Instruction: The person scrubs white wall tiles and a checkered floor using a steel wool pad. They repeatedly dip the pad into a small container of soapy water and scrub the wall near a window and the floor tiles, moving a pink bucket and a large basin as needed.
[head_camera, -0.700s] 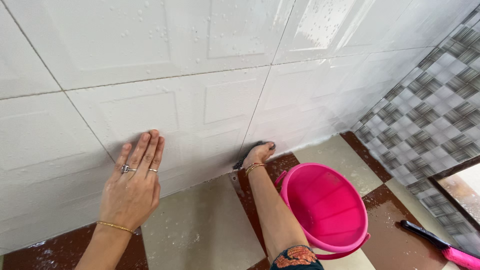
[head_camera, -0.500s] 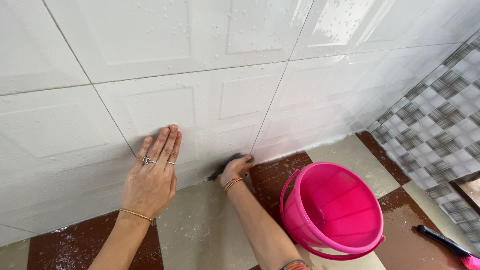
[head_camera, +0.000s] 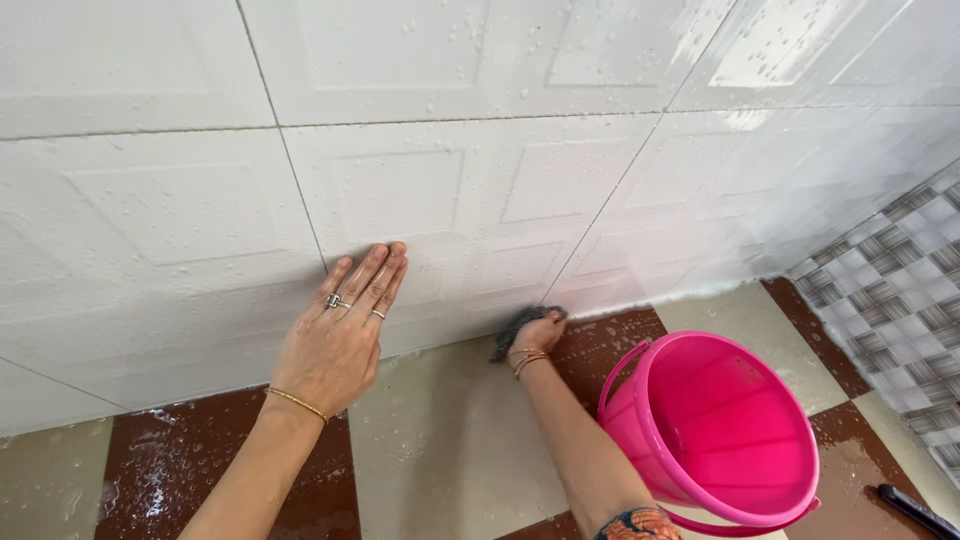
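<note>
since before, right hand (head_camera: 538, 333) gripping the scrubber (head_camera: 512, 328) slid right along the wet wall (head_camera: 480, 190) base; left hand (head_camera: 340, 335) flat, fingers spread; upper tiles foamy.

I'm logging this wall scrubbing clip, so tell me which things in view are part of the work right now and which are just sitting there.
In use:
- right hand, grip closed on the dark scrub pad
- left hand, flat against the white tiled wall

Lying about:
- pink bucket on the wet floor
- black handle at the bottom right edge
</note>
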